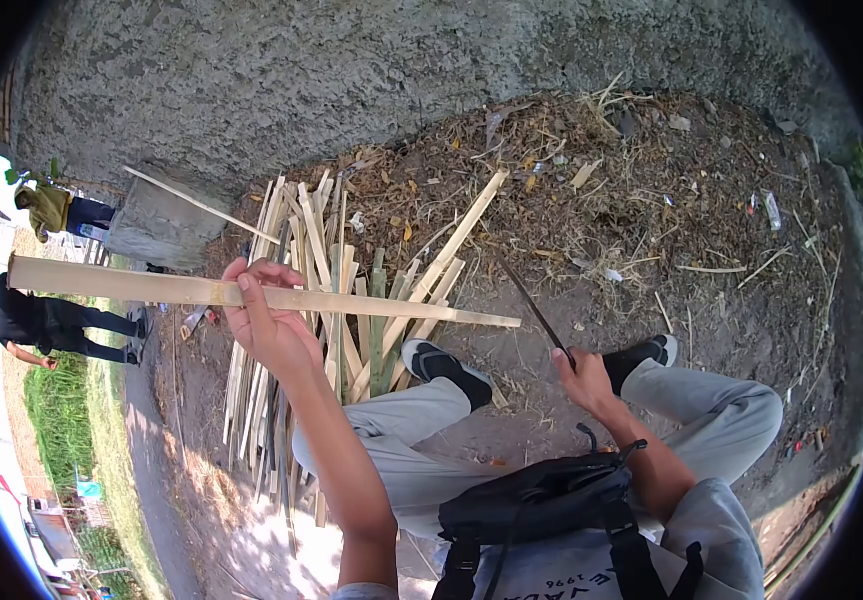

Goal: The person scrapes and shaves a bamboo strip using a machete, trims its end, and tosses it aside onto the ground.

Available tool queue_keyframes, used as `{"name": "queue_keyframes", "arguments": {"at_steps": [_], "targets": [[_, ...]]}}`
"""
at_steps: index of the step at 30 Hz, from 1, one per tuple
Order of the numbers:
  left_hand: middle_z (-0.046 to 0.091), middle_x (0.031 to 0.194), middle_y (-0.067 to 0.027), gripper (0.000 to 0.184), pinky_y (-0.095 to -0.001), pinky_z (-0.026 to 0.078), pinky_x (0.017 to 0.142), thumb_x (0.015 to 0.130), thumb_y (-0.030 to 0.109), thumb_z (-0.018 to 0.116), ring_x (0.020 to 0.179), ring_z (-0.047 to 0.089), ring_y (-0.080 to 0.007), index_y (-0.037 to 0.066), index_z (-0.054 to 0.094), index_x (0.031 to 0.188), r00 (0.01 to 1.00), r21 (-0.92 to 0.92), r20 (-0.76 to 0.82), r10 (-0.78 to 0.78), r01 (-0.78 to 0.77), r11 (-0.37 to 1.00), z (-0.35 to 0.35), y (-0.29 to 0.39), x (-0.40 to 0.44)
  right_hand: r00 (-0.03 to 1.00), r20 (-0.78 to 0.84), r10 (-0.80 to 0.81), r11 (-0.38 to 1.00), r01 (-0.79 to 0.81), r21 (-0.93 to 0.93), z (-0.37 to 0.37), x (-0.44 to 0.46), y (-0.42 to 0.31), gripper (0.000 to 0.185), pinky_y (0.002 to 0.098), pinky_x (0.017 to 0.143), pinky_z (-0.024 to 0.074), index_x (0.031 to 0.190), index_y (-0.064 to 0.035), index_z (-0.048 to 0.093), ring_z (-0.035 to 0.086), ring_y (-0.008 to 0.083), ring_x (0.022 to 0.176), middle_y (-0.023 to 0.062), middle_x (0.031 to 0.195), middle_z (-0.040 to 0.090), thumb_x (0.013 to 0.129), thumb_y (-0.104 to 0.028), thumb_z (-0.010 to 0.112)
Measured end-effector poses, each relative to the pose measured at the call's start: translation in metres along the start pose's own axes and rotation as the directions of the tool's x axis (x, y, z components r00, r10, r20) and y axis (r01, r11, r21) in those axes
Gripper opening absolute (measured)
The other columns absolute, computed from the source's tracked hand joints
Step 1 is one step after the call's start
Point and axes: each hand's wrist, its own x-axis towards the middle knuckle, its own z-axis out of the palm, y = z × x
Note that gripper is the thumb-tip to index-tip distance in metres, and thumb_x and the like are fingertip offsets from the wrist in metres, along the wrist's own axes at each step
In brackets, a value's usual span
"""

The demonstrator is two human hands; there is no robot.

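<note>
My left hand (pixel 269 318) grips a long, pale bamboo strip (pixel 141 285) near its middle, held up in front of me. The strip is wide at the left end and narrows toward the right. My right hand (pixel 585 380) is closed around the handle of a knife with a long dark blade (pixel 529 302), which points up and to the left, apart from the strip. The handle is mostly hidden in my fingers. Behind my left hand, on the ground, lies a pile of split bamboo strips (pixel 456 243), some pale and some greenish.
A rough grey wall (pixel 401 65) runs along the top. Dry grass and litter cover the dirt (pixel 641 230). My feet in dark sandals (pixel 436 360) flank the work spot. Two people stand at the left, one in dark clothes (pixel 51 322), one in a yellowish top (pixel 48 208).
</note>
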Motion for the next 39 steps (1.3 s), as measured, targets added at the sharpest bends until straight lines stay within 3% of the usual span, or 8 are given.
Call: {"name": "queue_keyframes", "arguments": {"at_steps": [9,16,19,22,25,30,37,39], "targets": [[0.050,0.076,-0.0059,0.041,-0.0284,0.040,0.055,0.099,0.047,0.046,0.061,0.048,-0.0146,0.007,0.050,0.105,0.978,-0.056,-0.210,0.015,-0.027,0.998,0.021,-0.002,-0.010,0.999,0.046,-0.017,0.999,0.019,-0.038,0.007,0.003,0.007,0.050,0.0497,0.065,0.0501,0.077,0.0053,0.061,0.062,0.0470,0.068,0.0285,0.065,0.059,0.095,-0.040,0.051],[0.025,0.054,0.0028,0.047,-0.0254,0.014,0.038,0.098,0.053,0.044,0.042,0.019,-0.0089,0.012,0.042,0.074,0.985,-0.248,-0.174,0.015,-0.058,0.967,0.019,-0.005,-0.019,0.988,0.152,-0.036,0.988,0.012,0.153,0.017,-0.004,-0.030,0.050,0.0512,0.072,0.0499,0.081,0.0025,0.064,0.062,0.0475,0.070,0.0289,0.068,0.061,0.099,-0.039,0.042],[0.023,0.054,0.0028,0.046,-0.0263,0.013,0.039,0.099,0.050,0.044,0.043,0.017,-0.0093,0.012,0.041,0.074,0.995,-0.370,-0.103,-0.016,-0.023,0.929,0.006,-0.001,-0.021,0.958,0.190,-0.214,0.943,0.151,0.297,0.029,-0.006,-0.068,0.049,0.0535,0.071,0.0497,0.083,0.0029,0.064,0.062,0.0485,0.069,0.0302,0.068,0.060,0.101,-0.034,0.038],[0.024,0.056,0.0026,0.045,-0.0262,0.014,0.039,0.099,0.047,0.046,0.044,0.017,-0.0097,0.012,0.041,0.072,1.000,-0.395,0.003,0.031,-0.028,0.918,0.003,0.001,-0.024,0.946,0.172,-0.276,0.937,0.225,0.267,0.055,-0.006,-0.097,0.050,0.0548,0.071,0.0497,0.084,0.0048,0.063,0.061,0.0496,0.068,0.0315,0.068,0.060,0.102,-0.033,0.035],[0.023,0.056,0.0028,0.044,-0.0261,0.013,0.040,0.100,0.045,0.046,0.044,0.016,-0.0094,0.012,0.039,0.071,0.996,-0.413,0.068,0.054,-0.021,0.910,0.007,0.006,-0.028,0.959,0.158,-0.237,0.963,0.210,0.169,0.052,-0.006,-0.115,0.049,0.0552,0.071,0.0502,0.087,0.0055,0.062,0.061,0.0502,0.067,0.0312,0.067,0.060,0.102,-0.032,0.034],[0.022,0.055,0.0027,0.045,-0.0263,0.013,0.039,0.101,0.046,0.041,0.042,0.015,-0.0086,0.011,0.037,0.072,0.979,-0.480,0.184,0.084,0.016,0.877,-0.006,0.006,-0.031,0.991,0.118,-0.064,0.988,0.047,0.148,0.086,0.010,-0.055,0.047,0.0555,0.068,0.0506,0.088,0.0039,0.062,0.061,0.0494,0.067,0.0304,0.065,0.060,0.101,-0.032,0.036],[0.023,0.055,0.0027,0.046,-0.0261,0.012,0.039,0.101,0.046,0.040,0.043,0.015,-0.0086,0.013,0.034,0.070,0.997,-0.342,-0.032,0.074,-0.081,0.936,0.009,0.010,-0.039,0.965,0.125,-0.232,0.967,0.214,0.141,0.082,-0.009,-0.077,0.043,0.0558,0.067,0.0505,0.095,0.0014,0.062,0.062,0.0483,0.069,0.0286,0.068,0.061,0.101,-0.034,0.037],[0.023,0.055,0.0026,0.046,-0.0262,0.012,0.039,0.102,0.046,0.040,0.043,0.015,-0.0087,0.013,0.034,0.070,0.995,-0.314,-0.056,0.086,-0.099,0.944,0.010,0.010,-0.040,0.990,0.102,-0.093,0.992,0.083,0.094,0.102,0.006,-0.052,0.046,0.0557,0.068,0.0507,0.092,0.0025,0.063,0.063,0.0484,0.071,0.0293,0.072,0.063,0.101,-0.034,0.036]]}}
